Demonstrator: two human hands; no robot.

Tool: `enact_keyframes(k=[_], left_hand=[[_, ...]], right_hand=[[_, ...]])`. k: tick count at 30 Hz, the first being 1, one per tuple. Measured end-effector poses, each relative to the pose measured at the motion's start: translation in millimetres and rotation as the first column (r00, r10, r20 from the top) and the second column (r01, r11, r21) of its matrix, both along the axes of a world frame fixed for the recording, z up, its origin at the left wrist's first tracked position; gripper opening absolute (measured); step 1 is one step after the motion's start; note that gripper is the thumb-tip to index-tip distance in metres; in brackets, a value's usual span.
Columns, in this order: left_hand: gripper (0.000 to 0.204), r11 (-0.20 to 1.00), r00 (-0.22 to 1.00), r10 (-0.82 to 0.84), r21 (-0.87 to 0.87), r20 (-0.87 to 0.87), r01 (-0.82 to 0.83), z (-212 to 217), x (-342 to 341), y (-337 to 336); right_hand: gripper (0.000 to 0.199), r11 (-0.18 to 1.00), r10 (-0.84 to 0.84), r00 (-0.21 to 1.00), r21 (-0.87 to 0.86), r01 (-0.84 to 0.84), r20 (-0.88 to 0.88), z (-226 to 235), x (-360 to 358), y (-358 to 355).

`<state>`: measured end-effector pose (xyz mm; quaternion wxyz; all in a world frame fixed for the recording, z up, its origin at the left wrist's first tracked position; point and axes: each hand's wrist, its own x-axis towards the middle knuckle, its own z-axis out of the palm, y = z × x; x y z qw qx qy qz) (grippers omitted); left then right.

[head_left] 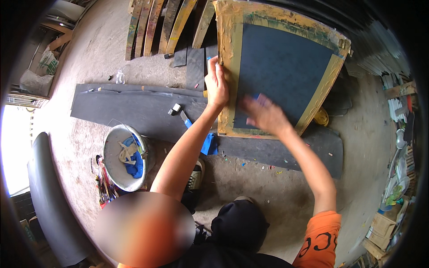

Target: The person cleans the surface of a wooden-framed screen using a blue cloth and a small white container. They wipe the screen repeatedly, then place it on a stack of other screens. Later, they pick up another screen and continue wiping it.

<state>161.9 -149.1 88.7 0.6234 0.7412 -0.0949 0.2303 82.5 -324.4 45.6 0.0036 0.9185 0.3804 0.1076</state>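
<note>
A wooden printing screen stands tilted in front of me, its border crusted with yellow and dark paint around a dark grey mesh panel. My left hand is closed around the left edge of this frame. Over the lower left part of the mesh is my right hand, smeared by motion. A bit of blue shows at its fingers; I cannot make out what it is or whether the hand holds it. Left of the frame, a blue-handled knife lies on a black mat, beside a small black-and-white block.
A metal bucket with blue and white cloths stands at the left. Blue material lies below the screen. Several paint-stained frames lean at the back. A transparent bottle stands behind the mat. Stacked goods line the right side.
</note>
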Motion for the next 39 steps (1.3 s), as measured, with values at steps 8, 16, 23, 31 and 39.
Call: enact_keyframes(k=[8, 16, 23, 31, 39], left_hand=[[0.028, 1.0, 1.0, -0.013, -0.003, 0.009, 0.013, -2, 3, 6], [0.026, 1.0, 0.997, 0.011, -0.012, -0.079, -0.012, -1, 3, 2], [0.036, 0.837, 0.912, -0.35, -0.51, -0.215, 0.201, 9, -5, 3], [0.036, 0.879, 0.93, -0.354, -0.377, -0.099, 0.294, 66, -57, 1], [0.049, 0.836, 0.966, -0.257, -0.496, 0.024, 0.235, 169, -104, 10]], right_hand=[[0.067, 0.862, -0.41, 0.884, 0.414, 0.294, 0.225, 83, 66, 61], [0.065, 0.986, -0.068, 0.902, 0.108, 0.125, -0.425, -50, -118, 43], [0.045, 0.942, -0.154, 0.902, 0.216, 0.257, -0.404, -11, -151, 18], [0.033, 0.523, -0.631, 0.747, 0.596, 0.609, -0.209, 64, -205, -61], [0.037, 0.268, -0.782, 0.622, 0.887, 0.377, -0.029, 207, -225, -93]])
